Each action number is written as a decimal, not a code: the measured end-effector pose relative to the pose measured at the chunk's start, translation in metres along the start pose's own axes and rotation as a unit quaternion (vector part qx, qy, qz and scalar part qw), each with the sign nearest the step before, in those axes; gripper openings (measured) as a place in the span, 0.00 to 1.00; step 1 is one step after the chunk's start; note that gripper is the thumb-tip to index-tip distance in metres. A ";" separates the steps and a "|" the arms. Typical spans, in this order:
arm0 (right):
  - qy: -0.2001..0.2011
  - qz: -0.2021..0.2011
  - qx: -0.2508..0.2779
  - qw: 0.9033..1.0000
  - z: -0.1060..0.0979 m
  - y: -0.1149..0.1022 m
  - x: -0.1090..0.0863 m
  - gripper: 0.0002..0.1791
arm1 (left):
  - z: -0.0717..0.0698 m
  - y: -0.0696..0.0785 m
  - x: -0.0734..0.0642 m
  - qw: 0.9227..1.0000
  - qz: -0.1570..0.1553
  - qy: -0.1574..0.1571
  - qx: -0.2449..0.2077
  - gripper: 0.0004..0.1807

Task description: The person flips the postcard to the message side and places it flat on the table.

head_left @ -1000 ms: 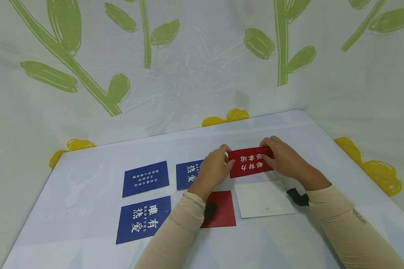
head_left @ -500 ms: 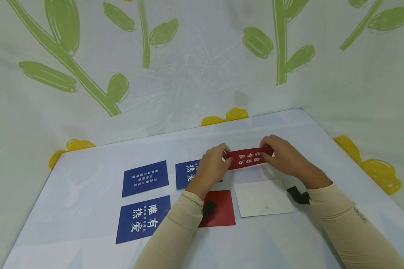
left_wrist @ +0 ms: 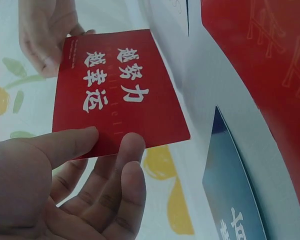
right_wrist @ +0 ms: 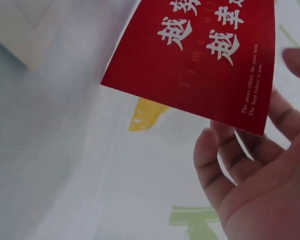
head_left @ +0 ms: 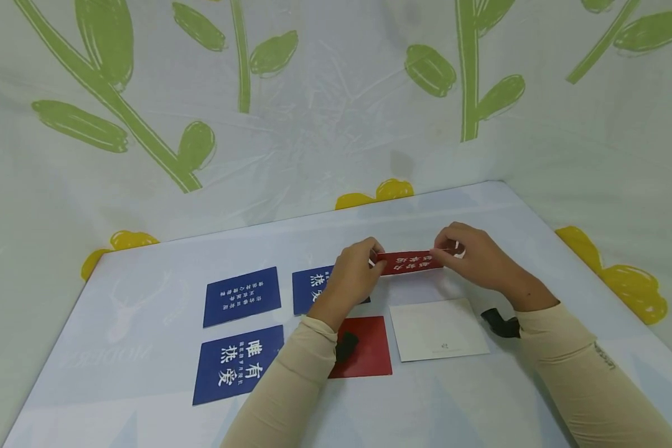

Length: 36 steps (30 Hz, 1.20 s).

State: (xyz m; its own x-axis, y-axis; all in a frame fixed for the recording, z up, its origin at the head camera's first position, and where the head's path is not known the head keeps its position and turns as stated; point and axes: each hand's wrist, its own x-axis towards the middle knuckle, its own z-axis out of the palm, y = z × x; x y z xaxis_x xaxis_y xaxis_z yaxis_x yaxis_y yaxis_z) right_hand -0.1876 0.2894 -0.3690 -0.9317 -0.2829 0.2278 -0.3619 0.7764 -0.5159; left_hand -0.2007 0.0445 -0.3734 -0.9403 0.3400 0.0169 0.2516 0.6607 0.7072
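our left hand (head_left: 351, 275) pinches the red card (head_left: 409, 262), maybe to keep it still; our right hand (head_left: 473, 254) is loose at its edge.

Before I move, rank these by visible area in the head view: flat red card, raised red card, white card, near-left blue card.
1. White card and near-left blue card: too alike to rank.
2. Flat red card, partly hidden by the left sleeve.
3. Raised red card, seen at a slant.
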 end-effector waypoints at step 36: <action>-0.095 0.214 0.137 0.962 -0.016 0.025 0.000 0.16 | -0.001 -0.001 0.001 0.999 0.040 -0.018 0.012 0.06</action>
State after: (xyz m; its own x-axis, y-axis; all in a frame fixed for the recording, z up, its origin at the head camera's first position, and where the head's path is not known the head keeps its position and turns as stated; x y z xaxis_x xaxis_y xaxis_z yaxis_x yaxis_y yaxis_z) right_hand -0.1959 0.3181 -0.3687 -0.9767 -0.0878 -0.1960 0.0867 0.6739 -0.7337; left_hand -0.2023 0.0439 -0.3735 -0.9083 0.4158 0.0462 0.3307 0.6461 0.6879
